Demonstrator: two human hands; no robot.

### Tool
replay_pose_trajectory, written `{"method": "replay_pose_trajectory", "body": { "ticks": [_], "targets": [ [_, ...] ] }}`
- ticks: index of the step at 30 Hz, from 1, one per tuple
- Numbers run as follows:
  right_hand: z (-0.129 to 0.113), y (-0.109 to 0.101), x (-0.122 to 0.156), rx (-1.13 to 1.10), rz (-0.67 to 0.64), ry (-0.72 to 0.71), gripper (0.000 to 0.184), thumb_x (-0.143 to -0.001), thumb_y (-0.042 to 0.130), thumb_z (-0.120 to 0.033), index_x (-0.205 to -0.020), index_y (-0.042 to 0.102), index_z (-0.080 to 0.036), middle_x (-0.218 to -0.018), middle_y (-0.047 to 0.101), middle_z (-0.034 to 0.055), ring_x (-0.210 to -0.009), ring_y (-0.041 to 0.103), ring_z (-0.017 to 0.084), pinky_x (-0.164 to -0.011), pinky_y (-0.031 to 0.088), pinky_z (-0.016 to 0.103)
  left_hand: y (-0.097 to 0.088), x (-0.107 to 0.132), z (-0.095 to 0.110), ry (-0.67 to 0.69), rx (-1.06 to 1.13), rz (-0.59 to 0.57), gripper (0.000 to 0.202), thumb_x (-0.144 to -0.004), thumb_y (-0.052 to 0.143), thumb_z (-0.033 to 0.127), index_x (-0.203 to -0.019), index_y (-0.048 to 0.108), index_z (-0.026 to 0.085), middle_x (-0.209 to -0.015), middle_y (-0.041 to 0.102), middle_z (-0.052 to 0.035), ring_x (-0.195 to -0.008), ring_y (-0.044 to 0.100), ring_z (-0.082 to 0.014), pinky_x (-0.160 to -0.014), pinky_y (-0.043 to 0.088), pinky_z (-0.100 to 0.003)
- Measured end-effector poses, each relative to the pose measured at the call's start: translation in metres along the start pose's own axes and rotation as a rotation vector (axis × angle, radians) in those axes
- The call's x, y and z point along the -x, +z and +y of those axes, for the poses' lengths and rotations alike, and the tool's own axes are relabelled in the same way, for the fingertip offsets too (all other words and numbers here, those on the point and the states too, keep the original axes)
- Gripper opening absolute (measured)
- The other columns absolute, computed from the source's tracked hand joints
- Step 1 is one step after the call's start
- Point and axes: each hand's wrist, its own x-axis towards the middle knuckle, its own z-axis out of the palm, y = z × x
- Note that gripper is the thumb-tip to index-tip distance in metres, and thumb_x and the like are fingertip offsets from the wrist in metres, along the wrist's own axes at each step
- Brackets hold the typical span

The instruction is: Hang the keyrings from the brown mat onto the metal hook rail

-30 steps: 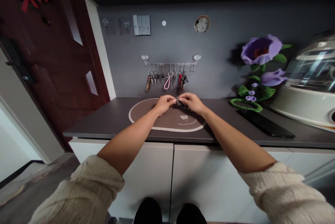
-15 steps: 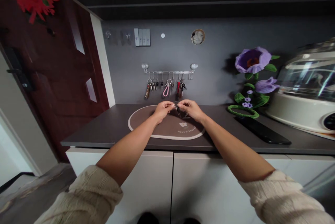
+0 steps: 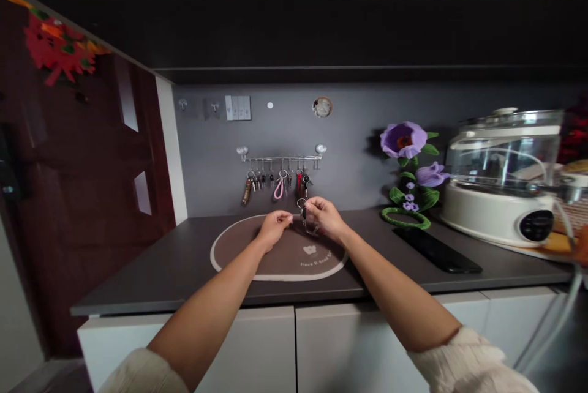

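My right hand pinches a bunch of keys by its metal ring, just above the brown oval mat on the dark counter. My left hand is closed right beside it, its fingertips towards the ring; I cannot tell whether they touch it. On the grey wall behind my hands hangs a metal hook rail with several key bunches, one on a pink strap.
A black flat device lies on the counter to the right, near purple fabric flowers and a white cooker with a glass lid. A dark red door stands at left. White cabinet fronts sit below, a shelf overhead.
The view has tilted up and pulled back, so shelf and cooker show more. My hands stay together over the mat; the key ring now sits a little higher, nearer the rail.
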Motion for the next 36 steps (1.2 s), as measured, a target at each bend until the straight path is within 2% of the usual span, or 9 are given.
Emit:
{"method": "replay_pose_trajectory", "body": {
  "ticks": [7,13,19,29,36],
  "targets": [
    [-0.016,-0.004,-0.003,-0.176,0.073,0.033,0.024,-0.063,0.064,-0.035,-0.072,0.05,-0.017,-0.065,0.054,-0.0005,-0.068,0.057,0.013,-0.062,0.048,0.026,0.001,-0.001,-0.003,-0.021,-0.059,0.01,0.021,-0.065,0.056,0.031,-0.075,0.06,0.012,-0.066,0.059,-0.0022,-0.058,0.048,-0.0096,-0.057,0.037,-0.022],
    [-0.037,-0.007,-0.021,-0.192,0.15,0.045,0.007,-0.074,0.053,-0.021,-0.07,0.05,-0.016,-0.062,0.055,-0.0001,-0.06,0.056,0.011,-0.06,0.051,0.028,0.002,-0.002,-0.005,-0.016,-0.081,-0.002,0.02,-0.065,0.055,0.03,-0.072,0.059,0.013,-0.064,0.057,-0.0018,-0.059,0.048,-0.0103,-0.059,0.037,-0.023],
    [-0.051,-0.008,-0.044,-0.221,0.233,0.052,0.011,-0.078,0.046,-0.014,-0.068,0.051,-0.014,-0.059,0.055,-0.0002,-0.053,0.053,0.007,-0.059,0.052,0.026,0.003,-0.003,-0.009,0.016,-0.087,-0.015,0.02,-0.064,0.054,0.032,-0.068,0.058,0.013,-0.062,0.057,-0.0018,-0.058,0.048,-0.0108,-0.061,0.037,-0.024],
    [-0.042,-0.02,-0.094,-0.324,0.417,0.1,0.013,-0.079,0.042,-0.009,-0.07,0.05,-0.014,-0.054,0.056,-0.0006,-0.047,0.052,0.006,-0.053,0.051,0.021,0.004,0.0,-0.002,-0.004,-0.089,-0.024,0.018,-0.064,0.055,0.031,-0.067,0.058,0.013,-0.062,0.056,-0.0017,-0.059,0.048,-0.0112,-0.062,0.037,-0.024],
    [-0.036,-0.02,-0.108,-0.334,0.48,0.133,0.013,-0.079,0.045,-0.012,-0.067,0.049,-0.015,-0.052,0.054,-0.0026,-0.046,0.05,0.005,-0.052,0.051,0.02,0.005,0.0,-0.001,-0.015,-0.093,-0.009,0.018,-0.064,0.055,0.03,-0.068,0.058,0.013,-0.062,0.057,-0.0019,-0.06,0.048,-0.0112,-0.062,0.037,-0.024]
  ]
}}
